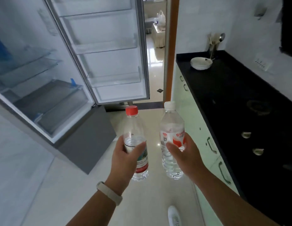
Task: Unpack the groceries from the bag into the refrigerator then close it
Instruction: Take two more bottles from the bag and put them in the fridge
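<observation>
My left hand (125, 155) grips a clear water bottle with a red cap (133, 126) around its middle, held upright. My right hand (184, 154) grips a second clear water bottle with a white cap (171, 123) and a red-and-white label, also upright. The refrigerator (36, 70) stands open at the left, with glass shelves and a drawer showing. Its open door (107, 51) carries several door bins with nothing visible in them. A white plastic grocery bag (161, 17) sits far off in the room beyond the doorway.
A black countertop (240, 98) with a built-in gas hob runs along the right, above pale green cabinets (199, 136). A stack of white bowls (201, 63) and a utensil holder (213, 44) stand at its far end. Glossy tiled floor lies below.
</observation>
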Tool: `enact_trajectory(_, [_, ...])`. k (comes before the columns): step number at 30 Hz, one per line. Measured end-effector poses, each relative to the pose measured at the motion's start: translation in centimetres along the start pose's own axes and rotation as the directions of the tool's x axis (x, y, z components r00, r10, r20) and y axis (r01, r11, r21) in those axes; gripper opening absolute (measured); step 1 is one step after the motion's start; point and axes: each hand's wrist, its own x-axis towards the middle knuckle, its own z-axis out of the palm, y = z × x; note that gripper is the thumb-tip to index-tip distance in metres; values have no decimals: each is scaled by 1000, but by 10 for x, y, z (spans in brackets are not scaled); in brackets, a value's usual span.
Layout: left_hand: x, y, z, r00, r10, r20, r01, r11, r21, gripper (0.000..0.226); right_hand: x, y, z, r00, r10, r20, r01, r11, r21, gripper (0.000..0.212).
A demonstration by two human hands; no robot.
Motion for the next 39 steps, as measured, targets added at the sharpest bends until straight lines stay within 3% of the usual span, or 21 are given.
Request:
enact_trajectory(9, [87, 28, 26, 981, 51, -185, -51, 999, 4, 34, 140, -12, -7, 982, -89, 166, 88, 996, 13, 65])
enact_trajectory(13, [102, 35, 15, 961, 57, -270, -49, 998, 36, 31, 173, -18, 12, 967, -104, 234, 95, 994, 52, 65])
enact_trajectory(17, [125, 39, -7, 928, 63, -368, -59, 998, 23, 32, 204, -26, 45, 943, -117, 313, 110, 993, 40, 53])
enact_trajectory(20, [144, 36, -31, 895, 51, -444, -57, 998, -1, 35, 224, -27, 77, 927, -113, 357, 108, 994, 35, 45])
enact_trajectory(25, [188, 17, -77, 860, -2, -510, -20, 999, -37, 32, 262, -27, 135, 898, -114, 425, 139, 990, -30, 58])
enact_trajectory(30, [251, 8, -132, 863, -33, -504, -8, 997, -79, 32, 306, -36, 205, 894, -87, 439, 128, 990, -66, 36])
enact_trajectory(33, [291, 11, -172, 856, -36, -516, -18, 995, -99, 33, 333, -58, 252, 889, -91, 450, 141, 987, -80, 49])
enact_trajectory(39, [354, 21, -255, 848, 0, -529, -61, 993, -98, 32, 373, -96, 341, 871, -147, 468, 199, 978, -63, 55])
